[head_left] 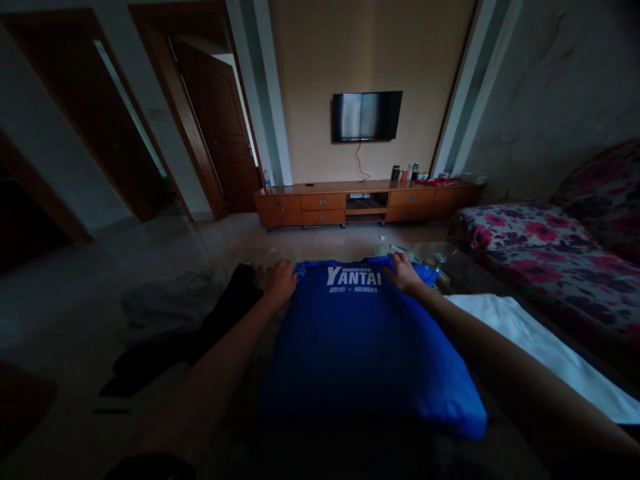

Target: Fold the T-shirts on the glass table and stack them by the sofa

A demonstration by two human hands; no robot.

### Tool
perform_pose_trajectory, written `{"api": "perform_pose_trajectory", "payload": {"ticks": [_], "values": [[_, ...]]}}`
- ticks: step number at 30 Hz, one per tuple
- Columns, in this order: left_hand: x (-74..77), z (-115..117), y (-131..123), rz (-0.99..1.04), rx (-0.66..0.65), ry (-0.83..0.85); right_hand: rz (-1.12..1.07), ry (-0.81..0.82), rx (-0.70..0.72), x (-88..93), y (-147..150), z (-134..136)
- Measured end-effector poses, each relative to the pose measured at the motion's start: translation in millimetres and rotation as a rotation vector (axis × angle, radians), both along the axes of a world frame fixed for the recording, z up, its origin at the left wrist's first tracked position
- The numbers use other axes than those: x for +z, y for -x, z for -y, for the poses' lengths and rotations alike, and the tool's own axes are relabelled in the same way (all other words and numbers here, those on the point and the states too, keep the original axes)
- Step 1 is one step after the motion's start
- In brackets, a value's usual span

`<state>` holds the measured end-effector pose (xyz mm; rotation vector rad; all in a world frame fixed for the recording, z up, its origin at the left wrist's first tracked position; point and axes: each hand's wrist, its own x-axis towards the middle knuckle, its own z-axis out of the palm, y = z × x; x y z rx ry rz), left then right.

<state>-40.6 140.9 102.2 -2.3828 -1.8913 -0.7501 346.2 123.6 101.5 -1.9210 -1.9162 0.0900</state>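
Note:
A blue T-shirt (360,347) with white "MARATHON YANTAI" lettering is spread out in front of me, its collar end away from me and its hem towards me. My left hand (281,280) is closed on the shirt's far left shoulder. At the far right shoulder, my right hand (403,273) grips the cloth too, with a bit of blue sleeve showing beyond it. Left of the shirt is a dark garment (200,340), and a white cloth (525,333) lies to the right. Shadow hides most of the surface under the shirt.
Beyond the shirt stands a long wooden TV cabinet (325,207) with bottles (410,173) on top. A television (367,117) hangs above it. On the right is a flowered sofa (540,230). A wooden door (215,120) stands ajar at the left.

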Motion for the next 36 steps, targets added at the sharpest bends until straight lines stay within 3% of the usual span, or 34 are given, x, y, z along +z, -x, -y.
{"api": "perform_pose_trajectory", "payload": {"ticks": [3,6,11,17,24,28,31,33,36], "values": [[-43.7,33.8,-18.3,-0.083,-0.116,0.045,0.088,0.149,0.005,-43.7,10.0,33.2],[-76.7,58.7,-31.6,-0.142,-0.230,0.109,0.169,0.216,0.010,-75.8,15.1,62.2],[-103.3,80.9,-23.9,-0.200,-0.249,0.258,0.185,0.306,-0.011,-106.0,16.3,89.4],[-104.6,107.4,-3.9,-0.213,-0.213,0.254,0.192,0.313,-0.009,-108.6,21.7,110.1],[-107.0,137.4,1.4,-0.234,-0.194,0.242,0.191,0.288,0.014,-108.2,26.0,135.9],[-103.6,134.0,-0.1,-0.181,-0.194,0.285,0.182,0.294,0.005,-108.2,27.1,139.9],[-91.6,117.8,1.6,-0.054,-0.181,0.273,0.181,0.293,-0.009,-108.4,28.5,138.8],[-80.1,102.4,6.8,0.052,-0.046,0.197,0.177,0.287,-0.015,-107.8,29.4,138.8],[-65.8,77.8,19.4,0.193,0.391,0.167,0.159,0.274,-0.013,-105.0,30.3,140.8]]}}
